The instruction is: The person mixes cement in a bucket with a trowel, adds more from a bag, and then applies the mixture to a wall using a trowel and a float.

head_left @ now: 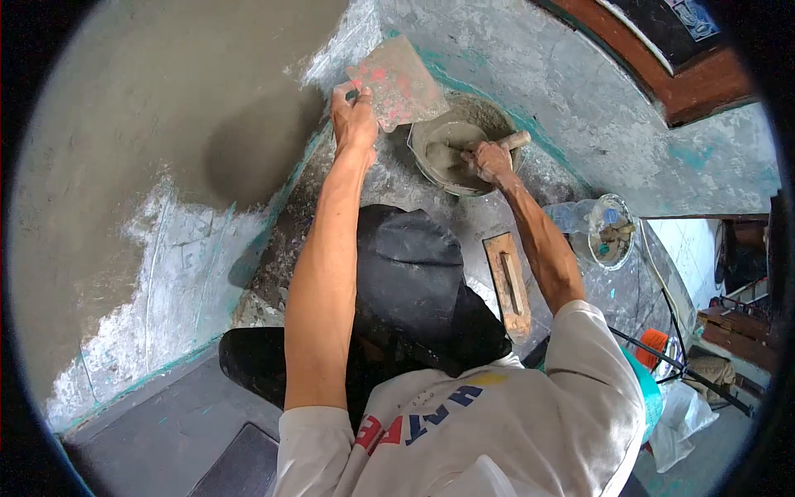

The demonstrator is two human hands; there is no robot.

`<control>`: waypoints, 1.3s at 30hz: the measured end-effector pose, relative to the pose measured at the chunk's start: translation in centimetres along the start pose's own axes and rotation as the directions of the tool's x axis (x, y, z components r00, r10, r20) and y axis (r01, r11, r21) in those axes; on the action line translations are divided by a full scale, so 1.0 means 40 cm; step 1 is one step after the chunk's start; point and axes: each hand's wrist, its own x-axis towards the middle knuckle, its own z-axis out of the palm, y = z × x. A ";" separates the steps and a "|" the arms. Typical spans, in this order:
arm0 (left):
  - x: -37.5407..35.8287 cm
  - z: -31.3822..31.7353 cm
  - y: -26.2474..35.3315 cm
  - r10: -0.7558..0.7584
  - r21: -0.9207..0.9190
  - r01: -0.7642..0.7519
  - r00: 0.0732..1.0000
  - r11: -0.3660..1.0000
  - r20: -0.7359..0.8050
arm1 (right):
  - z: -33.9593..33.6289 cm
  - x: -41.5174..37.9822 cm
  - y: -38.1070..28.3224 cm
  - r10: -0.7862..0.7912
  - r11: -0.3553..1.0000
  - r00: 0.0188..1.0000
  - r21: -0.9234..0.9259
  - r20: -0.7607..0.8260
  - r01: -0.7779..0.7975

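Observation:
My left hand (354,120) is closed on the edge of a thin, flat board (399,83), grey and smeared, with pink spots. The board is tilted beside the rim of a bucket (421,166) of wet grey mortar (457,132). Inside that bucket, my right hand (494,162) grips a trowel; its pale wooden handle (518,140) sticks out past the fist. The trowel's blade (444,157) is coated and partly sunk in the mortar.
A wooden float (508,286) lies on the floor right of my knee. Farther right stand a clear plastic bottle (571,217) and a small bucket (611,257) of debris. Half-plastered wall (166,108) rises at left; another wall (530,74) is behind the mortar bucket.

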 end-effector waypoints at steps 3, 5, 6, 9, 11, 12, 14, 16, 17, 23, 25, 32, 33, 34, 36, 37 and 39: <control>-0.005 -0.002 -0.004 0.014 0.086 -0.013 1.000 0.996 -0.014 | -0.343 -0.021 -0.398 0.170 0.985 0.964 -0.039 0.203 -0.165; 0.019 -0.005 -0.026 -0.022 0.061 0.023 0.999 0.998 -0.027 | -0.343 -0.050 -0.405 0.182 0.974 0.980 0.118 0.080 -0.191; 0.034 -0.010 -0.042 -0.069 0.039 0.070 0.997 0.997 -0.040 | -0.344 -0.067 -0.408 0.213 0.941 0.977 0.277 -0.030 -0.196; 0.075 -0.023 -0.099 -0.023 0.004 0.023 0.999 1.000 -0.040 | -0.453 -0.102 -0.488 0.315 0.848 0.946 0.426 0.071 -0.314; 0.059 -0.023 -0.088 -0.044 0.030 0.045 0.998 0.999 -0.051 | -0.500 -0.118 -0.512 0.418 0.809 0.902 0.406 0.109 -0.424; 0.055 -0.023 -0.081 -0.072 0.058 0.076 0.995 0.995 -0.068 | -0.506 -0.123 -0.495 0.413 0.815 0.906 0.405 0.098 -0.415; 0.077 -0.026 -0.111 -0.063 0.096 0.070 0.995 0.993 -0.079 | -0.508 -0.140 -0.436 0.370 0.815 0.929 0.486 -0.016 -0.316; 0.089 -0.029 -0.119 -0.057 0.138 0.069 0.994 0.988 -0.089 | -0.651 -0.132 -0.555 0.320 0.758 0.947 0.600 -0.002 -0.255; 0.087 -0.028 -0.118 -0.120 0.145 0.123 0.992 0.982 -0.034 | -0.683 -0.129 -0.572 0.257 0.782 0.964 0.601 -0.066 -0.167; 0.036 0.009 -0.072 -0.252 0.029 0.256 0.915 0.966 0.316 | -0.703 -0.071 -0.701 -0.049 0.994 0.875 0.060 -0.482 0.088; 0.054 0.016 -0.078 -0.267 0.001 0.287 0.891 0.958 0.368 | -0.678 -0.059 -0.709 -0.144 0.988 0.853 -0.020 -0.502 0.155; 0.048 0.010 -0.064 -0.159 -0.247 0.278 0.898 0.928 0.411 | -0.576 -0.091 -0.672 -0.177 0.980 0.784 -0.029 -0.595 0.199; 0.050 0.012 -0.060 -0.154 -0.247 0.273 0.897 0.930 0.414 | -0.572 -0.098 -0.661 -0.170 0.982 0.775 -0.036 -0.609 0.187; 0.049 0.014 -0.059 -0.147 -0.242 0.256 0.909 0.936 0.391 | -0.568 -0.108 -0.651 -0.164 0.983 0.767 -0.041 -0.620 0.177; 0.039 0.015 -0.051 -0.137 -0.244 0.238 0.919 0.940 0.369 | -0.567 -0.132 -0.629 -0.149 0.987 0.777 -0.044 -0.611 0.155; 0.029 0.013 -0.040 -0.126 -0.264 0.235 0.920 0.936 0.372 | -0.564 -0.144 -0.615 -0.130 0.990 0.788 -0.042 -0.602 0.132; 0.032 0.014 -0.034 -0.109 -0.288 0.227 0.921 0.930 0.374 | -0.571 -0.159 -0.598 -0.100 0.990 0.768 0.016 -0.632 0.141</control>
